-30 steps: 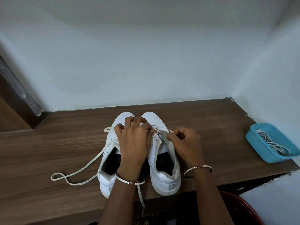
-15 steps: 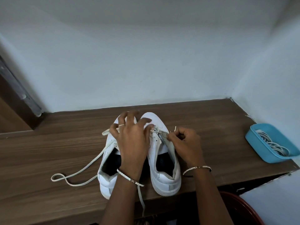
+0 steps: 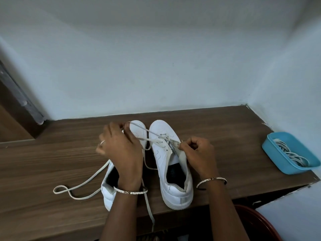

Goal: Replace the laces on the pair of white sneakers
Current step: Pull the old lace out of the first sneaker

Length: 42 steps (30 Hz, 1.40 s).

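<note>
Two white sneakers stand side by side on the wooden shelf (image 3: pixel 217 129), toes toward the wall. My left hand (image 3: pixel 119 146) hovers over the left sneaker (image 3: pixel 108 190) and pinches a white lace (image 3: pixel 149 132) that runs taut from the right sneaker's eyelets. My right hand (image 3: pixel 198 153) pinches the right sneaker (image 3: pixel 166 153) at its eyelet flap near the tongue. Another stretch of lace (image 3: pixel 83 185) trails in a loop over the shelf to the left, and one end hangs over the front edge.
A blue plastic tray (image 3: pixel 278 160) holding coiled white laces sits at the shelf's right end, against the wall. White walls close the back and right. A dark red round rim (image 3: pixel 260 221) shows below the shelf at bottom right.
My left hand has moved left and away from the right sneaker, drawing the lace out taut through the eyelets. My right hand has stayed at the eyelet flap.
</note>
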### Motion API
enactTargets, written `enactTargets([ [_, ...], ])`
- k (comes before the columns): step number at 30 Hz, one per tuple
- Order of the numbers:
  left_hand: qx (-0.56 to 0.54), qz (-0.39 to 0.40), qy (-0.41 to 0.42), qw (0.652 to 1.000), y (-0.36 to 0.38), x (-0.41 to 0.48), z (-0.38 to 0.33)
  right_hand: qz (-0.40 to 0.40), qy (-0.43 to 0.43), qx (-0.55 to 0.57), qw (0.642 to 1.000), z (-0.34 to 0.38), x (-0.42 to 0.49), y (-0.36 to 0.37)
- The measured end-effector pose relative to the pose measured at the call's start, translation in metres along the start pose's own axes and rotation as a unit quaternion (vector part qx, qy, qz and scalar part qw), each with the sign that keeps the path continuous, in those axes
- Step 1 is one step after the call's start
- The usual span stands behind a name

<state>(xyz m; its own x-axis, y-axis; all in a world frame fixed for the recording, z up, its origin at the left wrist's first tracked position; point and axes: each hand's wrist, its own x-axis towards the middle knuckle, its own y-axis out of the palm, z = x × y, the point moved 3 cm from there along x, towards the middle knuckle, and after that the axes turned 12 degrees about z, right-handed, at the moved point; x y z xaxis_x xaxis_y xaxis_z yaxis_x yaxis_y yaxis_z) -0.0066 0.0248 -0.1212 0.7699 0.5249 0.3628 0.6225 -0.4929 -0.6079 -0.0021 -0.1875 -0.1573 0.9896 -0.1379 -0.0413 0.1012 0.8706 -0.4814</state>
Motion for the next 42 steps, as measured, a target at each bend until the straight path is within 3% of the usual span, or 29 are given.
enactTargets([
  [5, -0.080, -0.087, -0.092, 0.989, -0.019, 0.008, 0.016, -0.005, 0.000, -0.005, 1.000, 0.001, -0.001, 0.000],
  [8, -0.032, -0.043, -0.105, 0.993, -0.018, 0.011, 0.018, -0.005, -0.008, 0.000, 1.000, 0.001, -0.001, 0.001],
  [13, 0.046, 0.022, 0.047, 0.998, -0.006, 0.002, -0.001, 0.021, -0.103, 0.011, 0.994, 0.013, -0.004, 0.013],
  [15, 0.038, 0.077, 0.135, 0.987, -0.003, -0.002, -0.011, 0.035, -0.163, -0.050, 0.985, 0.017, -0.002, 0.020],
  [18, 0.043, 0.274, 0.165, 0.946, 0.007, -0.010, -0.017, 0.045, -0.220, -0.110, 0.968, 0.021, -0.001, 0.029],
  [20, 0.076, 0.368, 0.164, 0.912, 0.015, -0.018, -0.017, 0.050, -0.214, -0.134, 0.966, 0.020, -0.002, 0.030],
  [27, 0.039, 0.479, 0.144, 0.865, 0.014, -0.021, -0.011, 0.001, -0.156, -0.145, 0.977, 0.020, -0.002, 0.029],
  [33, 0.021, 0.466, 0.139, 0.874, 0.019, -0.023, -0.010, -0.059, -0.141, -0.113, 0.982, 0.023, -0.005, 0.024],
  [36, 0.024, 0.450, 0.157, 0.879, 0.024, -0.022, -0.007, -0.085, -0.064, 0.001, 0.994, 0.014, -0.003, 0.017],
  [39, 0.020, 0.465, 0.156, 0.871, 0.028, -0.024, -0.006, -0.090, 0.012, 0.161, 0.983, 0.005, -0.002, 0.006],
  [42, 0.013, 0.480, 0.153, 0.864, 0.031, -0.027, -0.006, -0.088, -0.044, 0.144, 0.985, 0.011, -0.004, -0.003],
])
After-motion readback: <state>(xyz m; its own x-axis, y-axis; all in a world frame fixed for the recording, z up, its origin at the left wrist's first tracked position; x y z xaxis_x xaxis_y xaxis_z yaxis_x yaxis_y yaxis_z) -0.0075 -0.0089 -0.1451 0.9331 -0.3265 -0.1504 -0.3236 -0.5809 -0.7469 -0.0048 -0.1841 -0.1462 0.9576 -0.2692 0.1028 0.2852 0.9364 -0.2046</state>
